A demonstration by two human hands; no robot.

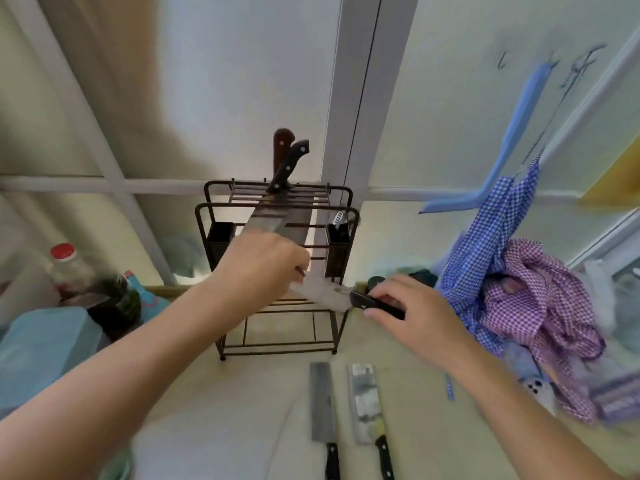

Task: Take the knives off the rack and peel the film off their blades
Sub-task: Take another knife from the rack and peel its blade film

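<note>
A dark wire knife rack [277, 206] stands on the table against the wall. Two knives stay in its top slots: one with a black handle [289, 166], one with a reddish-brown handle [281, 145] behind it. In front of the rack I hold a small knife [327, 295] level. My right hand [412, 306] grips its black handle. My left hand [261, 266] pinches at the tip end of its film-covered blade. Two cleavers lie on the table near me: a plain one [322, 401] and one [365, 403] with patchy film on it.
A red-capped jar [64, 263], a dark pot and a pale blue box [41, 344] crowd the left side. Blue and purple checked cloths [526, 296] hang and pile up at the right, with a phone [538, 389] below them. A white sheet [214, 441] lies near me.
</note>
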